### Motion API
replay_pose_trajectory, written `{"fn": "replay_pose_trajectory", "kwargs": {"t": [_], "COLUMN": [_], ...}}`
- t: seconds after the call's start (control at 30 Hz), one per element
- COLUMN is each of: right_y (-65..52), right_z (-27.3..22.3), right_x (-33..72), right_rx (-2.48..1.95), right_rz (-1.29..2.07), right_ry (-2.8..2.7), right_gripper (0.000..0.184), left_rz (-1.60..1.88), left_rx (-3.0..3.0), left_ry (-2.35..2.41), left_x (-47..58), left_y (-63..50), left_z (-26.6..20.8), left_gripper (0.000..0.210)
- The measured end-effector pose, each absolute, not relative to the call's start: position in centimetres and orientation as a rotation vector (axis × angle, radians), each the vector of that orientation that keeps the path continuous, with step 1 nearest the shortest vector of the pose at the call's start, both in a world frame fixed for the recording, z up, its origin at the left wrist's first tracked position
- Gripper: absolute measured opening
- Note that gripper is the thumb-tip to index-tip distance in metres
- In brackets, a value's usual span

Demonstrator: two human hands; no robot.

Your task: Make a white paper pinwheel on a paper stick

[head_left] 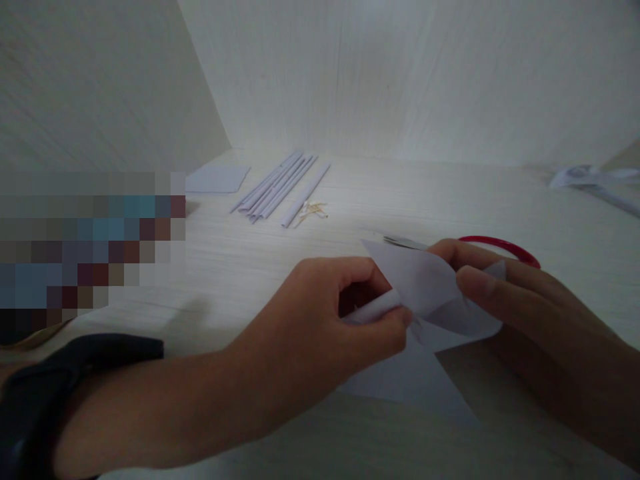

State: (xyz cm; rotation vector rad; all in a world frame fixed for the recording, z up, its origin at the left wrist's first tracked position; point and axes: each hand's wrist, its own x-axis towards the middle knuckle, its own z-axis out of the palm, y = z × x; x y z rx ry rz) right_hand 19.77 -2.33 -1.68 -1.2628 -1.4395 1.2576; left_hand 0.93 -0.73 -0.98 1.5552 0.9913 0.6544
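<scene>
One rolled white paper tube, pinched in left hand, meets folded white paper blades, gripped by right hand; joining unclear. Slim white paper rolls, finished, lie loose beyond left hand.

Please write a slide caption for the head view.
Left hand grips a rolled paper tube; right hand touches the folded paper.

Obscured, cropped or indistinct items
Paper tube: part hidden within left hand. Folded paper: one side covered by right hand. Scissors: partly hidden behind right hand. Dark wristband, rearward of left hand: cropped by left edge. Pale object beyond right hand: blurred, cropped by edge. Small sticks beyond left hand: too small to count. Mosaic patch, left of left hand: contents unreadable.
</scene>
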Motion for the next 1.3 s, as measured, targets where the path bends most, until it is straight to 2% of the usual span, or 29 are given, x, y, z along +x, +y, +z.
{"fn": "replay_pose_trajectory", "kwargs": {"t": [0.13,0.43,1.0,1.3], "right_y": [-2.3,-2.3,-2.2,-2.4], "right_z": [-1.4,-0.6,0.1,-0.1], "right_x": [19.5,19.1,18.5,18.6], "right_rx": [-1.221,-1.303,-1.329,-1.312], "right_rz": [1.399,1.295,1.294,1.475], "right_ry": [-1.411,-1.489,-1.559,-1.416], "right_gripper": [0.019,0.02,0.019,0.016], "left_rz": [0.643,0.656,0.655,0.65], "left_rx": [1.581,1.647,1.668,1.564], "left_ry": [1.029,1.077,1.068,1.055], "left_x": [1.1,1.1,1.0,1.2], "left_y": [-0.8,-0.6,-0.5,-0.5], "left_z": [-0.9,-0.7,-0.7,-0.5], "left_gripper": [0.009,0.012,0.012,0.011]}}
